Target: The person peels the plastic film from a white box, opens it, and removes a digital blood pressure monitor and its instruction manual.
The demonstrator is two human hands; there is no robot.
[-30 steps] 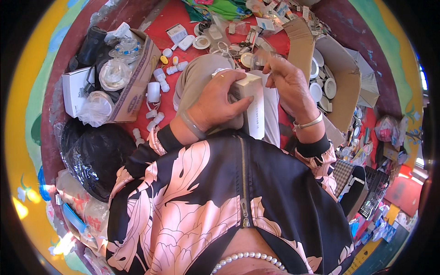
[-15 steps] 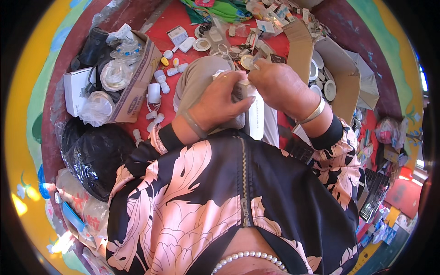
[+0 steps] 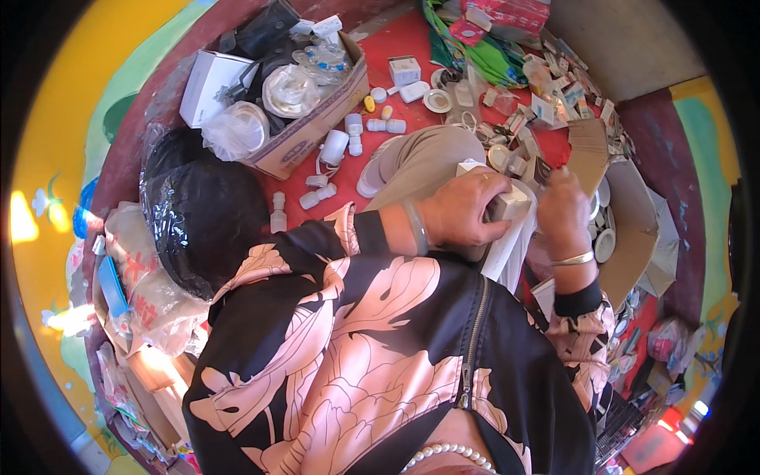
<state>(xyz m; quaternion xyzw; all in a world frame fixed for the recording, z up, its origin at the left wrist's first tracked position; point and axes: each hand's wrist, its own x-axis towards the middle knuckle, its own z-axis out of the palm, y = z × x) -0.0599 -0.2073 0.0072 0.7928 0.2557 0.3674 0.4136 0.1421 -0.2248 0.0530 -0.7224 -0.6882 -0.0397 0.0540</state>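
My left hand (image 3: 461,207) is closed round a white cardboard box (image 3: 516,203), with the fingers on its far side and the thumb on its near side. A long white face (image 3: 502,258) runs from beside it toward me over my lap; I cannot tell whether it belongs to the same box. To the right of the box, a little apart from it, is my right hand (image 3: 564,207). Motion smears it, and its curled fingers are hard to make out. My knee in light trousers (image 3: 431,158) is just beyond my left hand.
Left, a cardboard carton (image 3: 317,136) holds bagged round fittings, beside a black plastic bag (image 3: 207,210). White plastic fittings (image 3: 355,134) lie on the red cloth (image 3: 393,49). Small boxes and round lamps are heaped at the far right. An open carton (image 3: 633,229) with white discs stands right.
My view has swung, so the scene sits further right in it. My right hand has come away from the box to the right. My left hand still holds the box.
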